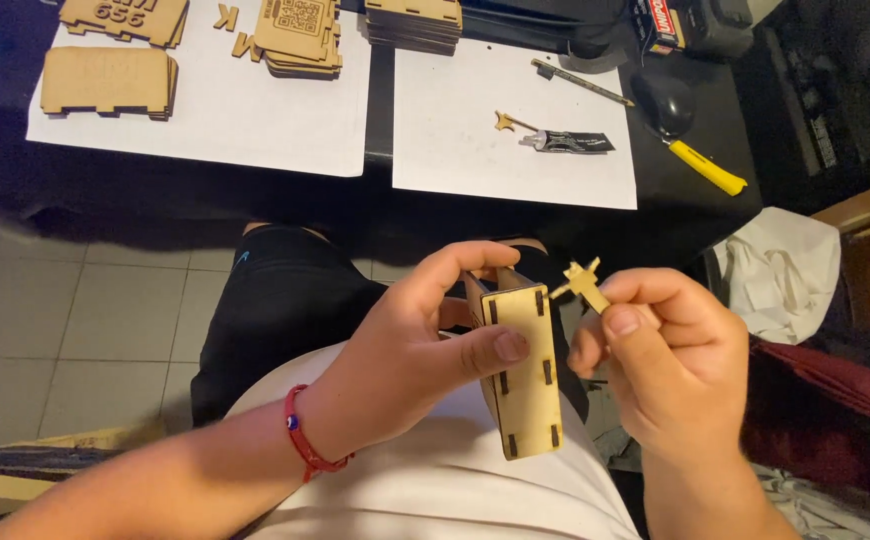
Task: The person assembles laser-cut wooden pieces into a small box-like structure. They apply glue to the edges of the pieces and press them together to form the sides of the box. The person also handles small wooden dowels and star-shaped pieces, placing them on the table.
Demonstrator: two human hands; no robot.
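My left hand (410,345) grips a small box of thin laser-cut wood (527,385) over my lap, thumb across its slotted front panel and fingers curled over its top. My right hand (665,355) pinches a small wooden piece with a pronged tip (583,283) between thumb and fingers. That tip sits just beside the box's upper right corner; whether they touch I cannot tell. A red cord bracelet circles my left wrist.
A dark table (380,195) ahead carries two white sheets (235,110) (455,120). Stacks of cut wooden panels (107,82) (300,35) lie on the left sheet. A glue tube (570,142) and another small wooden piece (507,121) lie on the right sheet. A yellow-handled tool (707,167) lies at the right edge.
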